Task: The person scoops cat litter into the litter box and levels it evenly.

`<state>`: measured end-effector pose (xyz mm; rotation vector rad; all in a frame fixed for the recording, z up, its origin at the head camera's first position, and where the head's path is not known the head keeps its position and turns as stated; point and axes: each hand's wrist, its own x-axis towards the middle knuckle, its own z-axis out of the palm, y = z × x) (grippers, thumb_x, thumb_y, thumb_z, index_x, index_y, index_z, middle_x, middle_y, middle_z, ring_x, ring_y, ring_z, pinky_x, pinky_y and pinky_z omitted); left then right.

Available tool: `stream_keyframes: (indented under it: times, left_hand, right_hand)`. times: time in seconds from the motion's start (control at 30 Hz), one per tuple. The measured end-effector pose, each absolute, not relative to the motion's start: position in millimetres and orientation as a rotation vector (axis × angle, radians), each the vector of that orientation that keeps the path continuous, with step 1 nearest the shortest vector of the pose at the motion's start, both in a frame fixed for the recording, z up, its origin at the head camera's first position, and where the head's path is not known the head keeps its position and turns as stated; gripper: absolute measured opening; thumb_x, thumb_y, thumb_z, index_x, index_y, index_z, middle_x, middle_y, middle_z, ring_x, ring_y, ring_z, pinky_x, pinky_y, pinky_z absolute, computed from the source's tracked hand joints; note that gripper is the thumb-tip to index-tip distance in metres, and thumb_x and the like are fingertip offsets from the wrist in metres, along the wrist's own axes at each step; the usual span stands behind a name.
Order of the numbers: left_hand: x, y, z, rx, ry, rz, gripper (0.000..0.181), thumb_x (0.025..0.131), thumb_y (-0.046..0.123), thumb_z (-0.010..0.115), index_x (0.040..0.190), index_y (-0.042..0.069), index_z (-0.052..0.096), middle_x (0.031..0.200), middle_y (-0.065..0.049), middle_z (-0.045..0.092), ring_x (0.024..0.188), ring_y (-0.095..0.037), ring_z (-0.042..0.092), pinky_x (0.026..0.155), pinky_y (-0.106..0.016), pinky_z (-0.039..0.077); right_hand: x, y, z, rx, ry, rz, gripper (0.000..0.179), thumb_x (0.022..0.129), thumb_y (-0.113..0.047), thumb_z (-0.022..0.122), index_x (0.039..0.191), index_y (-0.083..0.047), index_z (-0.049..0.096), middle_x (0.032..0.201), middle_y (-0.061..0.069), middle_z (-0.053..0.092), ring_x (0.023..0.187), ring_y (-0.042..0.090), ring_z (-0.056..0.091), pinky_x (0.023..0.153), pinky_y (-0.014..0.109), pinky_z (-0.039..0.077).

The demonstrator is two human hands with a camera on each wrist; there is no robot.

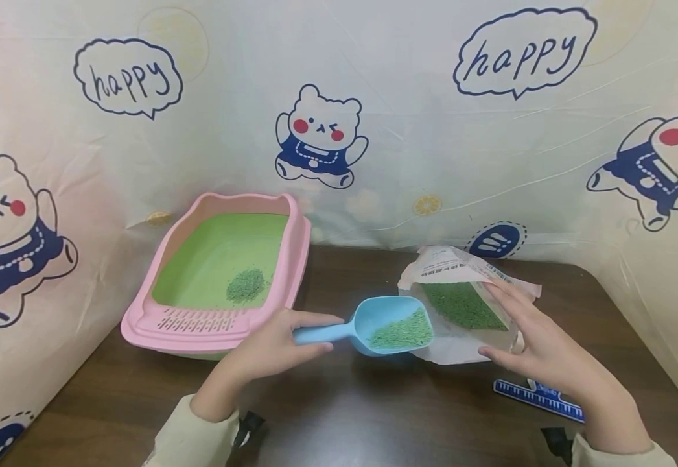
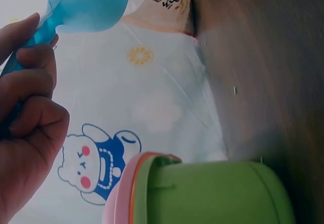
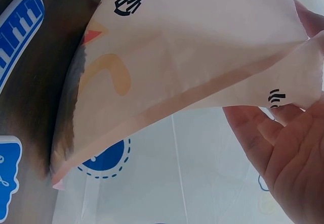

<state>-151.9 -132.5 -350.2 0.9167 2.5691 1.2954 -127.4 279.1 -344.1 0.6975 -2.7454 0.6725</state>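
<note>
My left hand [image 1: 269, 344] grips the handle of a light blue scoop [image 1: 368, 318], fingers curled round it in the left wrist view. Green cat litter pellets [image 1: 406, 329] lie in the scoop, whose front edge overlaps the mouth of an opened paper bag [image 1: 438, 353]. More green litter [image 1: 461, 305] shows inside the bag. My right hand [image 1: 543, 344] holds the bag's right edge, the paper between thumb and fingers; in the right wrist view the bag's side [image 3: 167, 57] hides some fingertips. At left stands a litter box with a pink rim [image 1: 199, 340], a small heap of pellets [image 1: 247, 285] on its green floor.
A blue and white clip with a piano-key print [image 1: 537, 399] lies on the dark wooden table [image 1: 362, 415], partly under my right wrist. Behind and beside the table hangs a pale printed sheet [image 1: 397, 155]. Slots pierce the box's front rim.
</note>
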Motion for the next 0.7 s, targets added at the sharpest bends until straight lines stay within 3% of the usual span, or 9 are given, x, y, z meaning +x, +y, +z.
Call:
stream_keyframes:
  times: [0.1, 0.2, 0.27, 0.33, 0.5, 0.7]
  left_hand:
    - [-149.7, -137.5, -348.6, 0.907, 2.582, 1.302, 0.037, 0.089, 0.023, 0.075, 0.125, 0.016, 0.07, 0.106, 0.001, 0.075, 0.079, -0.008, 0.063, 0.069, -0.024, 0.053]
    - [-148.1, -142.4, -347.7, 0.915, 2.608, 1.3, 0.037, 0.089, 0.023, 0.075, 0.124, 0.015, 0.07, 0.108, 0.0, 0.075, 0.08, -0.007, 0.064, 0.071, -0.024, 0.054]
    - [-147.0, -145.7, -347.0, 0.917, 2.628, 1.296, 0.037, 0.089, 0.023, 0.075, 0.124, 0.015, 0.07, 0.107, 0.0, 0.075, 0.08, -0.007, 0.064, 0.072, -0.024, 0.054]
    - [-146.3, -149.1, -346.4, 0.898, 2.633, 1.3, 0.037, 0.089, 0.025, 0.075, 0.124, 0.017, 0.071, 0.105, 0.001, 0.075, 0.08, -0.007, 0.063, 0.071, -0.024, 0.054]
    - [-144.4, -157.8, -345.0, 0.846, 2.663, 1.303, 0.036, 0.089, 0.028, 0.075, 0.124, 0.021, 0.071, 0.1, 0.003, 0.074, 0.077, -0.009, 0.06, 0.067, -0.025, 0.051]
    - [-144.8, -165.8, -343.6, 0.846, 2.735, 1.285, 0.035, 0.088, 0.027, 0.076, 0.122, 0.021, 0.071, 0.096, 0.003, 0.074, 0.076, -0.009, 0.059, 0.067, -0.024, 0.05]
  right_hand:
    - [-127.6, 279.0, -344.9, 0.711, -2.738, 0.688, 0.094, 0.078, -0.028, 0.085, 0.155, -0.015, 0.033, 0.159, 0.016, 0.032, 0.132, 0.041, 0.044, 0.101, 0.005, 0.018]
    - [-127.8, 279.8, -345.2, 0.71, -2.738, 0.691, 0.094, 0.078, -0.029, 0.085, 0.155, -0.015, 0.033, 0.159, 0.016, 0.032, 0.133, 0.041, 0.044, 0.105, 0.009, 0.024]
    - [-127.9, 280.7, -345.3, 0.708, -2.741, 0.688, 0.095, 0.078, -0.029, 0.085, 0.155, -0.016, 0.032, 0.159, 0.016, 0.032, 0.133, 0.042, 0.043, 0.109, 0.022, 0.034]
    - [-128.0, 281.3, -345.9, 0.705, -2.743, 0.69, 0.095, 0.078, -0.029, 0.085, 0.156, -0.016, 0.032, 0.159, 0.017, 0.032, 0.133, 0.042, 0.043, 0.109, 0.022, 0.034]
    - [-128.1, 280.7, -347.7, 0.704, -2.749, 0.689, 0.094, 0.079, -0.029, 0.084, 0.156, -0.016, 0.031, 0.159, 0.017, 0.032, 0.133, 0.043, 0.043, 0.104, 0.007, 0.019]
    - [-128.5, 281.1, -348.1, 0.726, -2.723, 0.691, 0.095, 0.078, -0.027, 0.085, 0.155, -0.015, 0.032, 0.158, 0.018, 0.032, 0.134, 0.043, 0.042, 0.101, 0.001, 0.013]
